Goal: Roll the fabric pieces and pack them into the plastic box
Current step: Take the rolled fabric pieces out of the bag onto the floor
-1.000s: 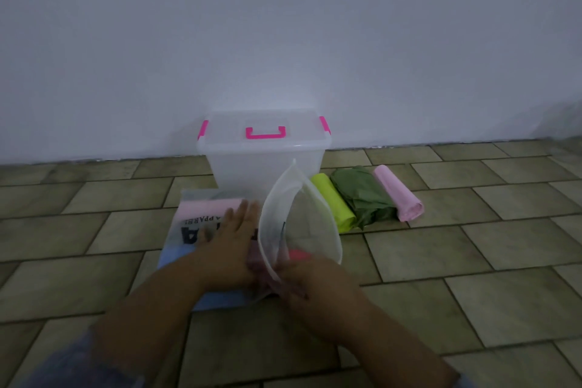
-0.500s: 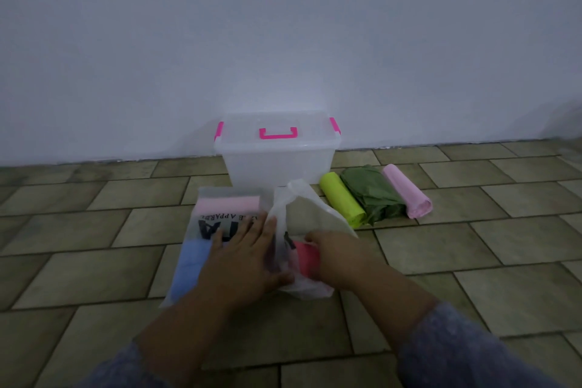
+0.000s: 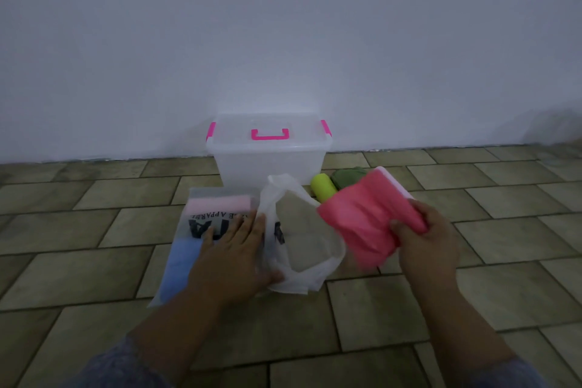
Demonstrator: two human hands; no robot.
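Note:
My right hand [image 3: 426,242] grips a folded red-pink fabric piece [image 3: 362,217], held just above the floor to the right of an empty clear plastic bag [image 3: 302,230]. My left hand [image 3: 233,258] lies flat, fingers spread, on a sealed bag [image 3: 201,217] that holds pink and blue fabric and bears black lettering. The clear plastic box [image 3: 269,157] with pink latches and handle stands shut against the wall. Beside it lie a rolled yellow-green piece [image 3: 322,187], a dark green roll [image 3: 348,176] and a pale pink roll [image 3: 395,179], partly hidden by the held fabric.
The floor is brown tile [image 3: 504,230] running up to a plain white wall [image 3: 283,41]. My sleeves show at the bottom of the view.
My right hand has pulled the red-pink fabric out of the clear bag and carried it up and to the right. The bag has slumped open. My left hand stays pressing on the packaged fabric.

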